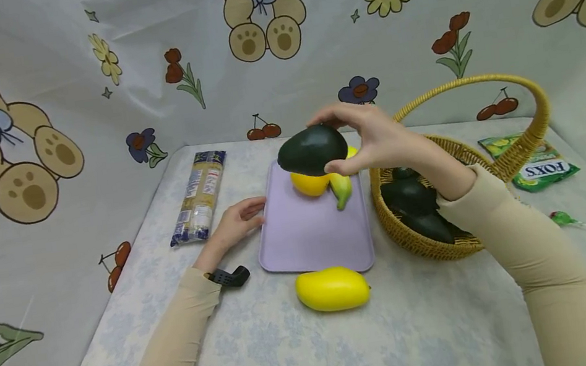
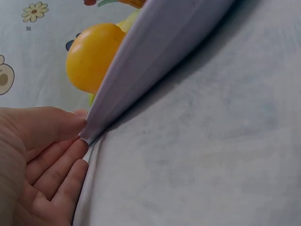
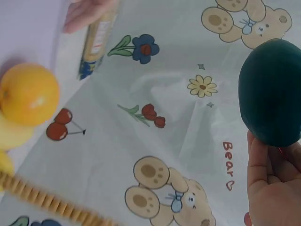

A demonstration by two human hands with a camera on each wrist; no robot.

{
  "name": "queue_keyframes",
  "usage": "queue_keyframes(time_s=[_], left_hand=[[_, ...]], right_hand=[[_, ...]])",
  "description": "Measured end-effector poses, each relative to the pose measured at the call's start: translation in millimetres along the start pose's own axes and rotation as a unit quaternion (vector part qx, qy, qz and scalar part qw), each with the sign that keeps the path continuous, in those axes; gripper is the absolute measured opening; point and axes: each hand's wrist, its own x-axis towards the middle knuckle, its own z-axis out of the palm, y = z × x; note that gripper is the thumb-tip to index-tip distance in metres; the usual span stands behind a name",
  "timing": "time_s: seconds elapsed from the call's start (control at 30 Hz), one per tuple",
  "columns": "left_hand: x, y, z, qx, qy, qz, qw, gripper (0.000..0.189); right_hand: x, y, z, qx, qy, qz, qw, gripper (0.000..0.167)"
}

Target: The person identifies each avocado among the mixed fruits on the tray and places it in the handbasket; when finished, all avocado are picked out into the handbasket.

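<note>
My right hand [image 1: 367, 135] holds a dark green avocado [image 1: 312, 150] by one end, raised over the far part of a lilac tray [image 1: 315, 239]. In the right wrist view the avocado [image 3: 272, 92] stands out at the right, with fingers at its lower end. On the tray lie an orange [image 1: 309, 184], a yellow-green fruit [image 1: 341, 188] and another yellow fruit, mostly hidden behind the right hand. At the tray's left edge is my left hand [image 1: 236, 222], its fingers loosely bent. The left wrist view shows its thumb and fingertips right at the tray rim [image 2: 113, 89].
A wicker basket [image 1: 420, 246] with a tall handle and several dark green avocados [image 1: 410, 196] stands right of the tray. A yellow mango [image 1: 333, 289] lies in front. A pasta packet [image 1: 198, 196] is at left; a green FOX'S bag [image 1: 541, 170] and a lollipop [image 1: 565, 218] are at right.
</note>
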Motion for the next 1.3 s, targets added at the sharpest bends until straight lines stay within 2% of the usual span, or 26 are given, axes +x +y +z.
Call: queue_keyframes(time_s=[0.13,0.3,0.47,0.57,0.67,0.8,0.87,0.97,1.07,1.2,1.3], left_hand=[[2.1,-13.3,-1.6,0.006,0.009,0.002,0.9999,0.048],[1.6,-17.8,-1.5,0.016,0.015,-0.003,0.9998,0.048],[1.1,-15.6,-2.4,0.017,0.018,-0.004,0.9997,0.047],[2.1,-14.2,-3.3,0.015,0.023,-0.007,0.9996,0.047],[2.9,-14.0,-3.5,0.012,0.024,-0.009,0.9996,0.047],[1.3,-13.9,-2.3,0.006,0.021,-0.01,0.9997,0.047],[0.1,-13.8,-1.6,-0.001,0.02,-0.007,0.9998,0.047],[-3.2,-3.2,-0.3,-0.012,0.012,0.0,0.9999,0.047],[-3.3,-2.9,0.3,-0.01,0.01,0.001,0.9999,0.047],[-0.1,-14.4,0.6,-0.001,0.015,-0.001,0.9999,0.047],[1.0,-14.3,1.4,-0.001,0.015,0.0,0.9999,0.047]], right_hand=[[-28.2,-3.0,-12.4,-0.008,-0.011,0.009,0.9999,0.064],[-69.5,0.8,-25.0,-0.028,-0.021,0.061,0.9975,0.065],[-112.1,12.8,-31.9,-0.038,-0.006,0.123,0.9917,0.064],[-133.7,22.6,-35.0,-0.042,0.013,0.188,0.9813,0.063],[-152.8,35.6,-37.5,-0.043,0.027,0.257,0.9651,0.06],[-177.4,56.7,-41.8,-0.064,0.036,0.311,0.9476,0.057],[-188.4,66.3,-45.5,-0.075,0.039,0.328,0.9409,0.057],[-202.0,77.1,-51.2,-0.084,0.037,0.36,0.9284,0.061],[-212.0,84.0,-54.5,-0.085,0.033,0.382,0.9197,0.066],[-219.5,89.7,-53.9,-0.1,0.035,0.383,0.9176,0.068],[-220.4,91.4,-52.6,-0.115,0.04,0.376,0.9187,0.068]])
